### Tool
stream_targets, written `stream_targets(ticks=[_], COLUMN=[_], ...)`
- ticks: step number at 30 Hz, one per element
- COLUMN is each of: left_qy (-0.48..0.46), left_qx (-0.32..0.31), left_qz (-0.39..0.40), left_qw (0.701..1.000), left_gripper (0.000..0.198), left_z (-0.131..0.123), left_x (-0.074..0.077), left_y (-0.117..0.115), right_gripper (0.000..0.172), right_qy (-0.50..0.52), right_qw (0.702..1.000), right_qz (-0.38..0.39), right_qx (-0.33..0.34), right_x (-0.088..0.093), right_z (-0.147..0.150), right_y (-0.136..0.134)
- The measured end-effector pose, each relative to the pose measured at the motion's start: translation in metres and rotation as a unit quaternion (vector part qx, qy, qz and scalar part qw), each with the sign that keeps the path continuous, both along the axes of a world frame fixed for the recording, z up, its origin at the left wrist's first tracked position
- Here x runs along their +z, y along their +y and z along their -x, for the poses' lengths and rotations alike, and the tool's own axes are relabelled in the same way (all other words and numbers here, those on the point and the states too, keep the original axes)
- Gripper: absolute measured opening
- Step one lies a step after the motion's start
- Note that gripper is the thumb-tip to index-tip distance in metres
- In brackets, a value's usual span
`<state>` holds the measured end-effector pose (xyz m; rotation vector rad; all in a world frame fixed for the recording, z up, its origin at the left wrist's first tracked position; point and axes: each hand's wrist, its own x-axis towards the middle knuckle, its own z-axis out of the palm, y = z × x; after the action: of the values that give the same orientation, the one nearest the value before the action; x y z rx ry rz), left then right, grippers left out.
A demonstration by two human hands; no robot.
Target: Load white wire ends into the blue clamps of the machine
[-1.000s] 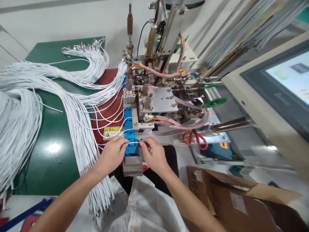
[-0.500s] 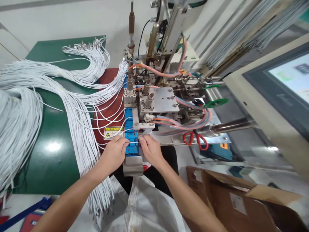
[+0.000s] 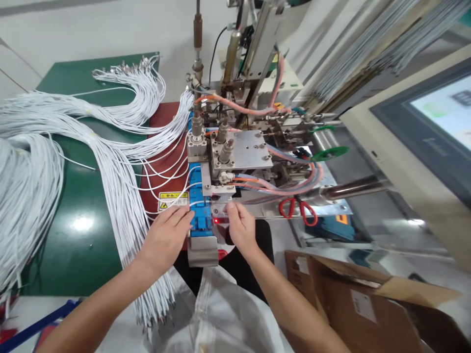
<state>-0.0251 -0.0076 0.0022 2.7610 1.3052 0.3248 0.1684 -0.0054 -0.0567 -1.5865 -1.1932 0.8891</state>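
Beside the near end of the blue wire fixture (image 3: 200,219), my left hand (image 3: 167,235) lies with its fingers stretched out, resting near the white cables at its left edge. My right hand (image 3: 241,224) is to the right of the fixture, thumb and fingers pinched together; whatever is between them, if anything, is hidden. A white cable (image 3: 196,203) crosses the fixture just beyond my left fingertips, and others lie in slots farther back. These cables come from a large white cable bundle (image 3: 114,196) on the left.
A metal machine (image 3: 243,149) with orange and clear hoses stands behind the fixture. Red-handled scissors (image 3: 300,210) lie to its right. A screen (image 3: 434,117) juts in at right above an open cardboard box (image 3: 360,304). The green tabletop (image 3: 81,255) carries more cables.
My hands have parted from the cable they pinched across the fixture. The left has opened, the right has moved right, and the cables in the fixture have shifted away from me.
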Motion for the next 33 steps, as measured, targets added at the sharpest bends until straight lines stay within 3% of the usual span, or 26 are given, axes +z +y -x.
stream_targets(ticks=[3,5,9,13,17,21,24,27,29,33], left_qy=[0.039,0.079,0.127,0.097,-0.021,-0.097,-0.125,-0.174,-0.216,-0.288], left_qx=[-0.049,-0.095,-0.095,-0.099,-0.08,0.017,0.062,0.067,0.058,0.077], left_qz=[0.102,0.2,0.238,0.271,0.27,0.22,0.182,0.158,0.143,0.138], left_qw=[0.993,0.972,0.958,0.953,0.959,0.971,0.973,0.97,0.964,0.944], left_gripper=[0.02,0.014,0.018,0.021,0.02,0.015,0.015,0.017,0.02,0.017], left_z=[0.018,0.029,0.039,0.028,0.012,-0.002,-0.014,-0.027,-0.036,-0.045], left_x=[0.018,0.027,0.032,0.032,0.034,0.031,0.026,0.02,0.016,0.01], left_y=[-0.014,-0.024,-0.031,-0.019,-0.008,-0.008,-0.01,-0.013,-0.015,-0.018], right_gripper=[0.034,0.035,0.037,0.036,0.033,0.032,0.021,0.007,0.006,0.009], right_qy=[0.046,0.07,0.095,0.103,0.126,0.194,0.205,0.145,0.119,0.164], right_qw=[0.999,0.997,0.995,0.995,0.991,0.976,0.971,0.982,0.984,0.983], right_qz=[0.004,0.008,0.002,-0.004,-0.005,-0.052,-0.079,-0.08,-0.08,-0.053], right_qx=[-0.013,-0.013,0.001,0.017,0.04,0.085,0.092,0.094,0.107,0.071], right_x=[0.003,0.004,0.01,0.015,0.016,0.018,0.027,0.039,0.045,0.047], right_z=[-0.006,-0.008,-0.009,-0.007,-0.006,-0.007,-0.007,-0.007,-0.005,0.0], right_y=[-0.004,-0.006,-0.007,-0.009,-0.018,-0.031,-0.037,-0.036,-0.033,-0.032])
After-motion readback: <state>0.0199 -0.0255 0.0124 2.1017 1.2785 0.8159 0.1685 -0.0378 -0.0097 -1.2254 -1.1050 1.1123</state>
